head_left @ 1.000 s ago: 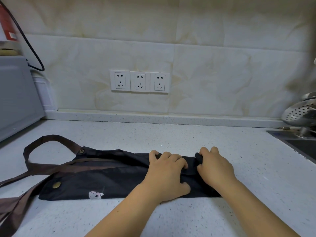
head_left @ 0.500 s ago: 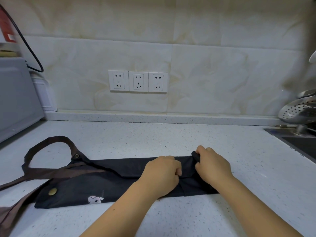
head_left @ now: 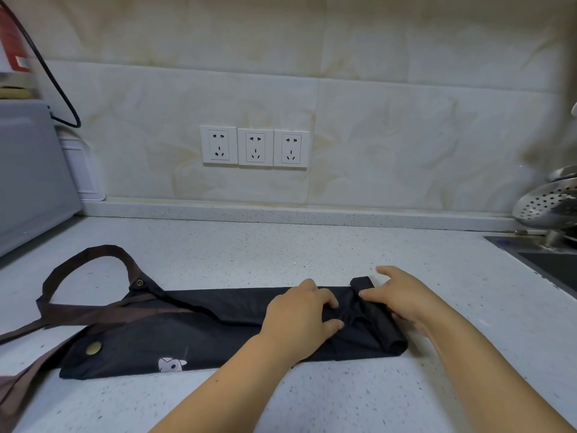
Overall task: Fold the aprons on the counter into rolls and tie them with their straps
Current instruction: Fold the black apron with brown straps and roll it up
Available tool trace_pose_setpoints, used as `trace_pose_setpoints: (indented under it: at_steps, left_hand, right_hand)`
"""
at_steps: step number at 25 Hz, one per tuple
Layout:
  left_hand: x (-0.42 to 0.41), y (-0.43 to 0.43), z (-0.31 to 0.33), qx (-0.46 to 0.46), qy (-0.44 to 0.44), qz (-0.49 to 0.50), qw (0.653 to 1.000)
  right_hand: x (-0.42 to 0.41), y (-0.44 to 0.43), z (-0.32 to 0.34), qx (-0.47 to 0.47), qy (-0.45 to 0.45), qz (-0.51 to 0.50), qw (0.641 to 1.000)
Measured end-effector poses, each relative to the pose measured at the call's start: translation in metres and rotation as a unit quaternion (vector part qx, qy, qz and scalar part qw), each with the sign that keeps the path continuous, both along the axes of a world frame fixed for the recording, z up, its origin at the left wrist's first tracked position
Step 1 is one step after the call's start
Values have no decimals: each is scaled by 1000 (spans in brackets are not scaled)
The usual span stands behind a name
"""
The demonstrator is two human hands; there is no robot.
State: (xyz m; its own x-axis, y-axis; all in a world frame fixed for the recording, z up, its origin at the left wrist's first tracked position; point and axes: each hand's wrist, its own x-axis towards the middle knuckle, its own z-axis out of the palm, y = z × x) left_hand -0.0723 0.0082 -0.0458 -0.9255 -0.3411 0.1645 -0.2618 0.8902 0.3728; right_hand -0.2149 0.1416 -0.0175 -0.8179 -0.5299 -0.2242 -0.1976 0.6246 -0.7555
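A black apron (head_left: pixel 193 329) lies folded into a long narrow strip on the speckled white counter (head_left: pixel 281 251). Its brown straps (head_left: pixel 81 310) loop and trail off to the left. The strip's right end is wound into a small tight roll (head_left: pixel 379 320). My right hand (head_left: pixel 406 298) holds this roll, fingers laid across its top and thumb against its right side. Just left of the roll, my left hand (head_left: pixel 296 317) pinches the wrinkled cloth of the strip between curled fingers and thumb.
A grey appliance (head_left: pixel 31 170) with a black cable (head_left: pixel 59 89) stands at the far left. Three wall sockets (head_left: pixel 254 148) sit on the tiled backsplash. A perforated metal strainer (head_left: pixel 549 204) hangs over the sink (head_left: pixel 555 267) at the right edge.
My right hand has turned the apron's right end over into a small roll. My two hands, close together before, have drawn slightly apart. The camera has shifted a little.
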Motion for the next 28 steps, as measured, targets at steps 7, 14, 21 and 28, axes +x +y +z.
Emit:
trace_pose_setpoints:
  at_steps: [7,14,21,28]
  left_hand:
    - [3,3,2,32,14,19,999]
    - [0,8,4,26,-37,42,998]
    - [4,4,7,67,-44,16,997]
    - [7,3,8,124,5,16,992]
  right_hand:
    - [17,-25,3,75,112,34,990]
    - [10,-24,19,25,-40,74,996]
    - [8,-18,26,117,-69,68,988]
    - [27,-52,7,187,116,101,970]
